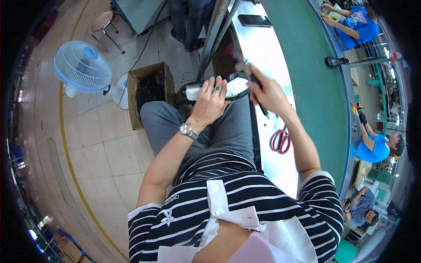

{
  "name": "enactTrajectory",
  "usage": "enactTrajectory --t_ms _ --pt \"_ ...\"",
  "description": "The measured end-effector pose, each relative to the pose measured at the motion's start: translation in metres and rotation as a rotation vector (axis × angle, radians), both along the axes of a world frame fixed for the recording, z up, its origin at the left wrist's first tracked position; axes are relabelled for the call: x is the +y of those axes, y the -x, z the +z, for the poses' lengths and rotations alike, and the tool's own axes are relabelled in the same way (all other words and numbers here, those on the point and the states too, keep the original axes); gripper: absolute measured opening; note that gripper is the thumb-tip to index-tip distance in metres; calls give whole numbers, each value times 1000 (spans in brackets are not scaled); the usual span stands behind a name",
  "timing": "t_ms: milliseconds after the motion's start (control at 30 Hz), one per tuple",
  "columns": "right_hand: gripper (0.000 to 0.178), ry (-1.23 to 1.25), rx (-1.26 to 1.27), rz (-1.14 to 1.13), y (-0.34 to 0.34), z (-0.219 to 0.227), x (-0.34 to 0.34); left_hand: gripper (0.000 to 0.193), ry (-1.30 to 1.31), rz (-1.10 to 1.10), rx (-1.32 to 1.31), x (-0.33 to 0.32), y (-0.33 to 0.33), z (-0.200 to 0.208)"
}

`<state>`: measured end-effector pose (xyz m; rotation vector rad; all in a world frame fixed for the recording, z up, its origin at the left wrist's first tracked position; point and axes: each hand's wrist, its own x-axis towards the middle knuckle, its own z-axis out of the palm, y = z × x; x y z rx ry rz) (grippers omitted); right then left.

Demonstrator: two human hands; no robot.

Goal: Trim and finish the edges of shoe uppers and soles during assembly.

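Note:
Across my lap lies a black piece with white surfaces [237,87], shoe-like in shape. My left hand [210,100] grips it from above, fingers curled over its middle; the thumb side is partly hidden. A watch and a green-stoned ring are on that hand. Just right of the piece, my right hand [269,93] is closed around the dark handle of what looks like a hammer [264,111]. The tool's head is smeared by motion above the fist, near the piece's right end. Red-handled scissors [280,141] rest on the pale bench beside my right forearm.
A pale narrow bench [274,175] runs along my right, with a black phone [255,20] at its far end. Beyond it is a green surface [315,87]. Left of my knee stand a cardboard box [168,83] of black scraps and a fan [83,65]. Co-workers sit at far right.

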<state>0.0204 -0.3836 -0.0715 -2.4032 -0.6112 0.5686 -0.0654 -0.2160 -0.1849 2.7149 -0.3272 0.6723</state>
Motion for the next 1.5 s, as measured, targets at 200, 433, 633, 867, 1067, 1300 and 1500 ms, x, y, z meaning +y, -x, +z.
enactTrajectory --t_ms 200,433,633,867,1067,1300,1500 --pt "57 274 16 109 -7 -24 -4 61 -20 15 18 -3 -6 -3" --pt "54 215 -87 -16 -2 -39 1 61 6 27 1 -5 -3 -4" --pt "52 -196 -172 -236 4 -42 -4 60 99 31 12 -7 -3 1" --pt "51 -145 -77 -239 6 -28 2 60 79 75 3 -8 -2 -6" --pt "55 143 -32 -33 -2 -24 2 60 112 79 -14 -6 1 -8" --pt "59 373 -321 198 4 -35 9 59 159 66 -28 -9 3 -6" --pt "58 358 -366 119 14 -49 12 54 115 84 -61 -10 -1 -9"
